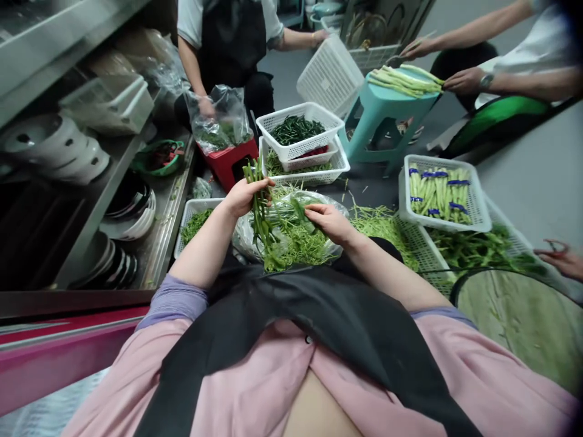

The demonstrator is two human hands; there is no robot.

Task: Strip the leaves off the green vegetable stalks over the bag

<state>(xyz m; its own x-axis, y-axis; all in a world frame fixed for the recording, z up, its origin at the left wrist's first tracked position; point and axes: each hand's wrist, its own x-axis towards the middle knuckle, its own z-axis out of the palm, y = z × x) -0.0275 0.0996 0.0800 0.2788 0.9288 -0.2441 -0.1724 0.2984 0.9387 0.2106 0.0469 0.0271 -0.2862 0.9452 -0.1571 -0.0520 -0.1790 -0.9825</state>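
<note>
My left hand (248, 195) is closed round a bunch of green leafy stems (260, 221), held upright with the ends sticking out above my thumb. My right hand (330, 222) pinches a green leaf (301, 213) between thumb and fingers, a little to the right of the bunch. Below both hands lies an open clear plastic bag (334, 197) heaped with thin green stems and leaves (298, 246). The lower tips of the bunch hang over this heap.
White baskets (298, 109) with green and red peppers stand ahead. Bundled long stalks fill a basket (444, 226) at right. A co-worker's hands work stalks on a teal stool (380, 115); another person holds a bag (223, 130). Steel shelves with plates (132, 218) line the left.
</note>
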